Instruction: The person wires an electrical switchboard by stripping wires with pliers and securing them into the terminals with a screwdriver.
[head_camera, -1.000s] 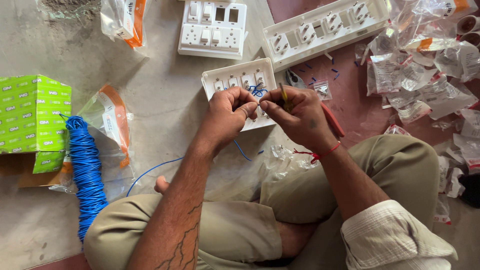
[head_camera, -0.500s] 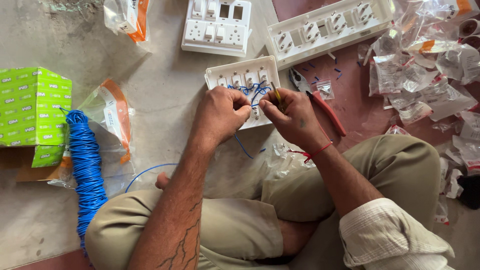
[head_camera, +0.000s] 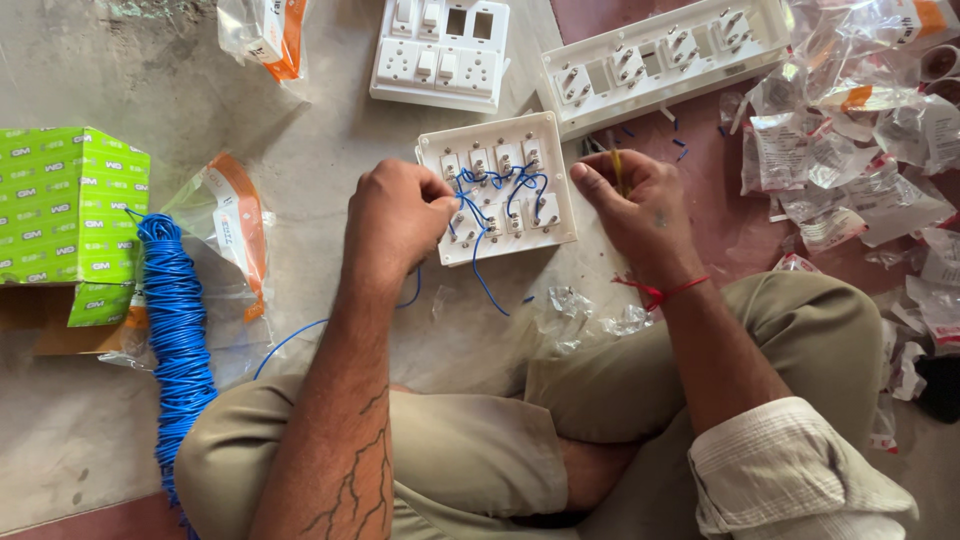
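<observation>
Hands have drawn apart since a moment ago, when both were pinched together over the wiring: my right hand now sits off the right edge of the white switch plate, fingers curled around a yellow-handled tool, which I read as one connection being finished. My left hand stays at the plate's left edge, fingertips pressed together on the blue wire looping across its back. Plate lies face down on the floor just beyond my knees, with the blue wire coil well to the left.
</observation>
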